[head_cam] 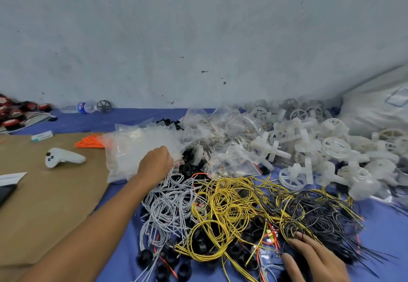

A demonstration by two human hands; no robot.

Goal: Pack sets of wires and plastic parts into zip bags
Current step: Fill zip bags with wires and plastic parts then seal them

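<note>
Up-left of the yellow wires [220, 204], left hand [155, 162] fingers [170, 155] pinch the zip bag stack [141, 149]; right hand [318, 259] lies flat on black wires [320, 211]. Risk: clingy bags lift together.

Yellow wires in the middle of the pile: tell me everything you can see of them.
The yellow wires are thin, glossy, plastic-coated strands in loose coils, tangled into one heap on the blue cloth. Grey wires overlap them on the left and black wires on the right. Black round parts and a few red strands lie among them. The right hand rests at the heap's near right corner; I cannot tell whether it touches the yellow ones.
</note>
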